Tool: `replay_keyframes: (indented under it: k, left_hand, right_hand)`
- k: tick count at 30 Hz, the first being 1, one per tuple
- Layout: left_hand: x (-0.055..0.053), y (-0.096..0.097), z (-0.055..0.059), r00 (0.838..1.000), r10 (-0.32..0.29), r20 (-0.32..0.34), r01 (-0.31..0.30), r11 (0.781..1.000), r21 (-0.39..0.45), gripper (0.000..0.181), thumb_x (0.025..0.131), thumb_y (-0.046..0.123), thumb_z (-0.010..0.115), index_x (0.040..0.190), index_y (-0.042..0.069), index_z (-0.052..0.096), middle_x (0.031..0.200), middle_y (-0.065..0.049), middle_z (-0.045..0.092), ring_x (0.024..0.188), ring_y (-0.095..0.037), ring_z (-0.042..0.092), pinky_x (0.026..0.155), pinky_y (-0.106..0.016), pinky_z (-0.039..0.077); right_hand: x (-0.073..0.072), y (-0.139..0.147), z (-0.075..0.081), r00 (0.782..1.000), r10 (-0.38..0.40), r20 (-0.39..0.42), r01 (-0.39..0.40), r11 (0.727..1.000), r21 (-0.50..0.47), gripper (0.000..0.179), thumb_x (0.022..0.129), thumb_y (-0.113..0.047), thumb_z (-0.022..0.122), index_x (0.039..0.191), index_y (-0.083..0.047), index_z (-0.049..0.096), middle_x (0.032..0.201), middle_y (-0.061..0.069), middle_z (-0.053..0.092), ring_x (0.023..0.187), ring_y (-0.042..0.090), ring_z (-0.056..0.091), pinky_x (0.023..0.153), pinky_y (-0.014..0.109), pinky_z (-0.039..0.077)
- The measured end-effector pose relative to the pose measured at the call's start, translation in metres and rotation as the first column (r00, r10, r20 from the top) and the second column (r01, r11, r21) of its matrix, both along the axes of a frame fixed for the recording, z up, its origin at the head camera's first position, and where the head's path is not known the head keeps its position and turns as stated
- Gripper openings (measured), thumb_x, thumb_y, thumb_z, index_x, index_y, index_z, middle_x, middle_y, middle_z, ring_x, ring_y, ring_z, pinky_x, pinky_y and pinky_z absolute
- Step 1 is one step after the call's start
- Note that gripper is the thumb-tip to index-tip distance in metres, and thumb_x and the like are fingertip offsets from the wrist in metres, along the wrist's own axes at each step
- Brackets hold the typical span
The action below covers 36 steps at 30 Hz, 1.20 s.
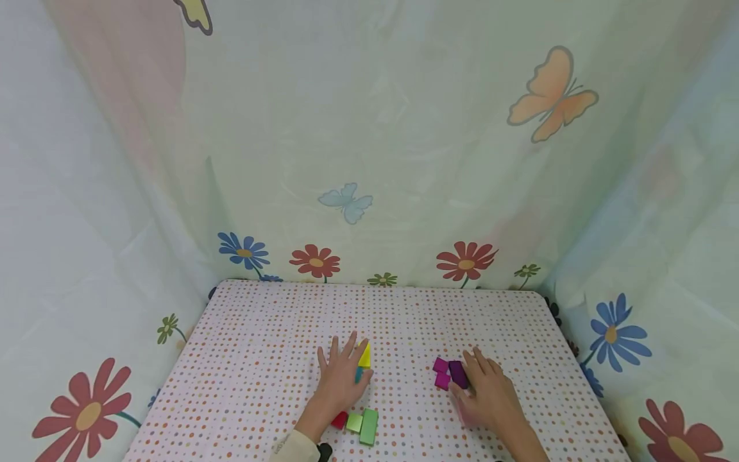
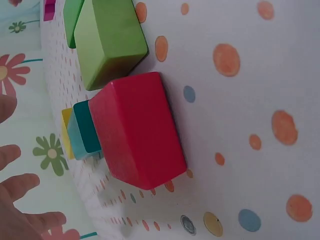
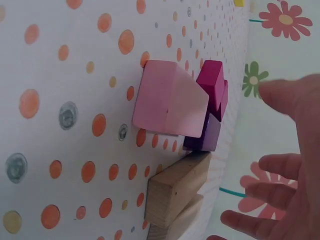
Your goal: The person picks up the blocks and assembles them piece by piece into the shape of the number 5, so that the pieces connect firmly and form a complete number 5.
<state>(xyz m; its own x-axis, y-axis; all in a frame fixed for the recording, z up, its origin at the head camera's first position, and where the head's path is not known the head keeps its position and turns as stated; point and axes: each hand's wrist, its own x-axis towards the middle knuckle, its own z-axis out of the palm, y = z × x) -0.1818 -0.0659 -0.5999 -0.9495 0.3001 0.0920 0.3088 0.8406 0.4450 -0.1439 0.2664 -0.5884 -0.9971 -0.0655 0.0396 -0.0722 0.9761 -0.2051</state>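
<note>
- Head view: we're seeing loose blocks in two groups on a dotted tabletop [image 1: 404,327], one group by each hand.
- Left group: we're logging a red block [image 2: 137,132], a light green block [image 1: 355,422] and a green block [image 1: 369,427] at the near side; a teal block [image 1: 358,374] and a yellow block [image 1: 365,357] are sitting farther out, partly hidden by the left hand [image 1: 337,383].
- Left hand: we're marking fingers spread wide, holding nothing.
- Right group: we're noting two magenta blocks [image 1: 441,365] just beside a purple block [image 1: 458,375], a pink block [image 3: 172,98] nearer, and wooden blocks [image 3: 172,190] alongside.
- Right hand [image 1: 491,398]: we're marking it wide too, nothing held, its fingers standing apart from the blocks in the right wrist view.
- Edges: dotted surface is stretching between the groups and beyond them to the far edge.
- Room: we're seeing a pale curtain [image 1: 433,160] with printed flowers and butterflies behind the tabletop and along both sides.
</note>
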Motion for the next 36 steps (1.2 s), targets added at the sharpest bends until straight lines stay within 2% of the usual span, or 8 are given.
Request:
replay_keyframes:
  k: [8, 14, 19, 24, 28, 30, 33, 36]
  left_hand:
    - [-0.003, 0.002, -0.002, 1.0, 0.012, -0.019, -0.012, 1.0, 0.015, 0.059, 0.104, 0.033, 0.065, 0.158, 0.016, 0.049, 0.171, -0.014, 0.039, 0.154, -0.06, 0.031, 0.116, -0.087, 0.019]
    - [-0.005, 0.002, -0.005, 1.0, 0.009, 0.024, -0.01, 0.999, 0.052, 0.056, 0.105, 0.03, 0.064, 0.157, 0.015, 0.051, 0.171, -0.014, 0.04, 0.154, -0.058, 0.032, 0.116, -0.087, 0.019]
    - [-0.007, 0.003, -0.009, 0.999, 0.013, 0.045, -0.015, 0.998, 0.056, 0.055, 0.105, 0.027, 0.066, 0.156, 0.014, 0.052, 0.171, -0.015, 0.04, 0.153, -0.057, 0.034, 0.116, -0.087, 0.02]
    - [-0.009, 0.002, -0.011, 0.999, 0.018, 0.047, -0.021, 0.998, 0.056, 0.054, 0.104, 0.026, 0.067, 0.155, 0.013, 0.054, 0.169, -0.017, 0.041, 0.153, -0.057, 0.035, 0.115, -0.088, 0.021]
    - [-0.01, 0.002, -0.013, 0.998, 0.018, 0.055, -0.021, 0.998, 0.055, 0.055, 0.104, 0.024, 0.067, 0.155, 0.012, 0.054, 0.168, -0.018, 0.042, 0.152, -0.057, 0.035, 0.115, -0.087, 0.021]
    - [-0.009, 0.002, -0.014, 0.998, 0.014, 0.057, -0.017, 0.998, 0.053, 0.054, 0.104, 0.023, 0.067, 0.155, 0.011, 0.054, 0.168, -0.018, 0.043, 0.153, -0.056, 0.036, 0.115, -0.087, 0.021]
    - [-0.008, 0.002, -0.016, 0.998, 0.008, 0.057, -0.011, 0.998, 0.06, 0.053, 0.104, 0.022, 0.066, 0.154, 0.009, 0.054, 0.168, -0.018, 0.043, 0.153, -0.056, 0.036, 0.114, -0.088, 0.021]
    - [-0.009, 0.001, -0.018, 0.998, 0.004, 0.057, -0.008, 0.998, 0.069, 0.052, 0.104, 0.02, 0.066, 0.153, 0.008, 0.055, 0.168, -0.019, 0.044, 0.153, -0.057, 0.036, 0.112, -0.089, 0.021]
  right_hand:
    - [0.001, 0.003, -0.004, 0.998, -0.06, 0.019, 0.06, 0.998, -0.013, 0.068, 0.103, -0.041, 0.064, 0.153, 0.004, 0.05, 0.157, 0.036, 0.046, 0.139, 0.061, 0.048, 0.104, 0.077, 0.045]
    - [0.003, 0.004, -0.005, 0.996, -0.094, 0.006, 0.094, 0.996, -0.004, 0.06, 0.102, -0.033, 0.066, 0.146, 0.005, 0.055, 0.15, 0.036, 0.053, 0.133, 0.057, 0.053, 0.104, 0.073, 0.048]
    - [0.002, 0.006, -0.01, 0.985, -0.167, 0.045, 0.167, 0.986, 0.004, 0.051, 0.101, -0.022, 0.068, 0.143, 0.005, 0.057, 0.145, 0.035, 0.056, 0.128, 0.054, 0.056, 0.104, 0.068, 0.05]
    - [0.0, 0.006, -0.014, 0.971, -0.224, 0.087, 0.225, 0.974, -0.006, 0.05, 0.101, -0.02, 0.068, 0.142, 0.005, 0.058, 0.139, 0.033, 0.058, 0.124, 0.05, 0.057, 0.101, 0.064, 0.053]
    - [0.001, 0.006, -0.016, 0.965, -0.244, 0.095, 0.246, 0.969, -0.017, 0.047, 0.1, -0.019, 0.07, 0.139, 0.005, 0.06, 0.13, 0.031, 0.061, 0.116, 0.044, 0.061, 0.093, 0.058, 0.057]
    - [0.001, 0.007, -0.016, 0.962, -0.253, 0.098, 0.257, 0.966, -0.029, 0.045, 0.099, -0.018, 0.071, 0.136, 0.007, 0.062, 0.123, 0.03, 0.062, 0.105, 0.039, 0.063, 0.085, 0.052, 0.058]
    - [0.002, 0.007, -0.015, 0.958, -0.266, 0.111, 0.272, 0.961, -0.046, 0.044, 0.099, -0.016, 0.071, 0.134, 0.008, 0.062, 0.116, 0.028, 0.062, 0.092, 0.031, 0.061, 0.072, 0.041, 0.055]
    - [0.002, 0.006, -0.014, 0.95, -0.281, 0.136, 0.29, 0.956, -0.053, 0.046, 0.098, -0.017, 0.072, 0.135, 0.01, 0.061, 0.111, 0.026, 0.061, 0.083, 0.025, 0.057, 0.066, 0.035, 0.049]
